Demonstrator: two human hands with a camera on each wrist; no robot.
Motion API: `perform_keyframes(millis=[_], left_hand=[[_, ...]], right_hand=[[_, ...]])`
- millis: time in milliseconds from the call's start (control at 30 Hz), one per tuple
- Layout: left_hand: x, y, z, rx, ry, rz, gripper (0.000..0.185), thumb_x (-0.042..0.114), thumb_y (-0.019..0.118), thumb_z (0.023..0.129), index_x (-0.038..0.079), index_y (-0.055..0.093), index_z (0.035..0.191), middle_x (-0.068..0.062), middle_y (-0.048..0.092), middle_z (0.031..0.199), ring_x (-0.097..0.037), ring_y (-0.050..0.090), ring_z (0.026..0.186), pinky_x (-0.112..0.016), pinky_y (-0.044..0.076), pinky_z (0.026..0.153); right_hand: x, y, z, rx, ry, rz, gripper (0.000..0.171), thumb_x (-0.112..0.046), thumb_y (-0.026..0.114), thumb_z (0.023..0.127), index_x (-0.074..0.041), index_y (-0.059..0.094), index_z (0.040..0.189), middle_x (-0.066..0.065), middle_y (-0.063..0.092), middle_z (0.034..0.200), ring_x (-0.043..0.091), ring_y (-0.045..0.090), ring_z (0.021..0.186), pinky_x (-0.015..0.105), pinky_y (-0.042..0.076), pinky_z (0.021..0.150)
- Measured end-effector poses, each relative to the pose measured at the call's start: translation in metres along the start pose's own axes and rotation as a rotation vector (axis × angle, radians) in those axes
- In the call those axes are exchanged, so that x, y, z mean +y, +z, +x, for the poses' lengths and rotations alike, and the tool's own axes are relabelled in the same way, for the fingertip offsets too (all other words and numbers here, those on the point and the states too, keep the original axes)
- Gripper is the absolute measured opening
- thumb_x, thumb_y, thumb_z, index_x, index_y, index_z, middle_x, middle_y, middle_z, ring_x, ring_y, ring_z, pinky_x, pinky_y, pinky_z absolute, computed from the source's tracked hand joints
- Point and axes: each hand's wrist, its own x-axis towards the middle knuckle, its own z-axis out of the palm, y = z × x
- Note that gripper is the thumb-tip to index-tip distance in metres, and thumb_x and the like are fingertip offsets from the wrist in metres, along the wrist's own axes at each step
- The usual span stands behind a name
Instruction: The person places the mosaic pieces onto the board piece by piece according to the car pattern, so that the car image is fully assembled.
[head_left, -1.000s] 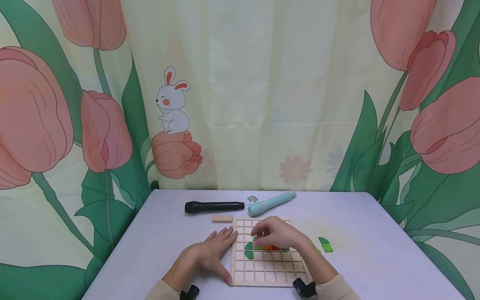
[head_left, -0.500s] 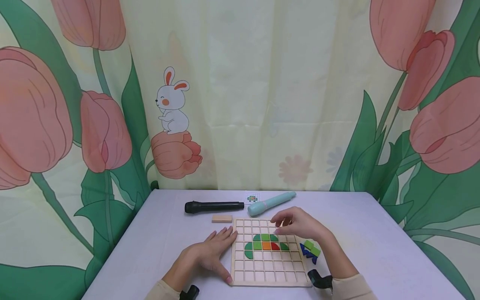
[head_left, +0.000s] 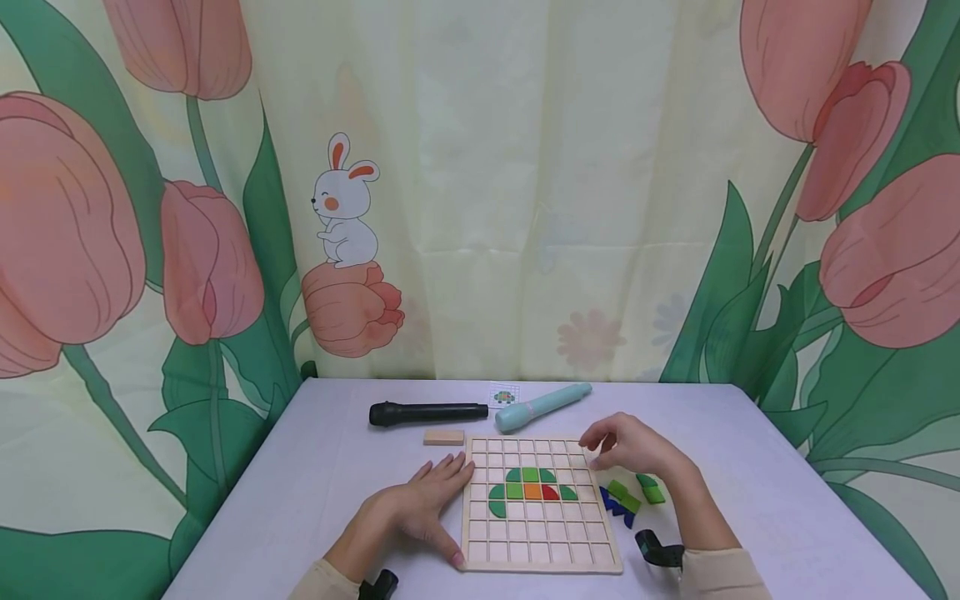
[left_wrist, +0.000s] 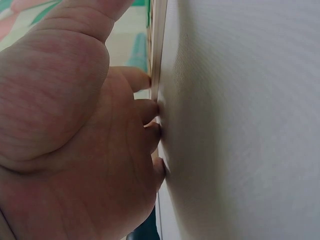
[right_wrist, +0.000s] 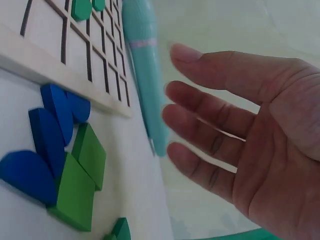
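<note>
Nearest, left hand (head_left: 420,510): fingers straight and spread along the grid board's (head_left: 542,531) left edge, thumb at its near-left corner, likely steadying it. Blue pieces (right_wrist: 48,137) and light green pieces (right_wrist: 75,197) loose on the table (head_left: 757,500), just right of the board, presumably for easy reach. Coloured tiles (head_left: 532,492) seated mid-board. Right hand (head_left: 633,446) above the board's far-right corner, fingers loosely bent, holding nothing. Beyond the board: wooden block (head_left: 444,437), black rod (head_left: 427,414), teal rod (head_left: 543,407); farthest, a patterned card (head_left: 504,395), perhaps kept visible for reference.
</note>
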Motion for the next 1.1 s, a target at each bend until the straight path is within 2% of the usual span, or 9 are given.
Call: perform_keyframes(millis=[200,533,833,1100], left_hand=[[0.0,0.0,0.001,-0.007,-0.007,-0.008,0.136,0.073,0.087,0.064,0.02,0.018,0.168,-0.008,0.011,0.177,-0.03,0.009,0.164,-0.055,0.009,0.133],[-0.003,0.0,0.001,-0.01,0.015,-0.019,0.14,0.08,0.084,0.061,0.021,0.017,0.169,-0.009,0.01,0.177,-0.03,0.008,0.164,-0.055,0.008,0.133],[-0.001,0.001,0.0,0.005,-0.002,0.009,0.136,0.072,0.087,0.064,0.02,0.018,0.168,-0.009,0.011,0.177,-0.03,0.009,0.164,-0.055,0.01,0.133],[0.0,0.0,0.001,-0.003,0.0,-0.003,0.138,0.074,0.086,0.063,0.018,0.017,0.168,-0.009,0.011,0.177,-0.03,0.008,0.164,-0.055,0.009,0.133]], right_hand=[[0.011,-0.004,-0.007,-0.061,0.07,-0.014,0.03,0.0,0.086,0.079,-0.007,0.079,0.107,0.007,0.075,0.101,0.022,0.062,0.087,0.034,0.058,0.075],[0.026,-0.006,-0.011,-0.086,0.145,-0.048,0.026,0.001,0.087,0.076,-0.011,0.079,0.098,0.004,0.07,0.09,0.021,0.058,0.085,0.033,0.051,0.073],[0.031,0.0,-0.01,-0.079,0.209,-0.074,0.021,-0.001,0.09,0.075,-0.011,0.075,0.086,0.004,0.065,0.081,0.021,0.056,0.08,0.033,0.046,0.07],[0.027,0.004,-0.01,-0.067,0.26,-0.1,0.022,-0.002,0.09,0.075,-0.011,0.072,0.083,0.004,0.064,0.078,0.02,0.056,0.076,0.032,0.044,0.068]])
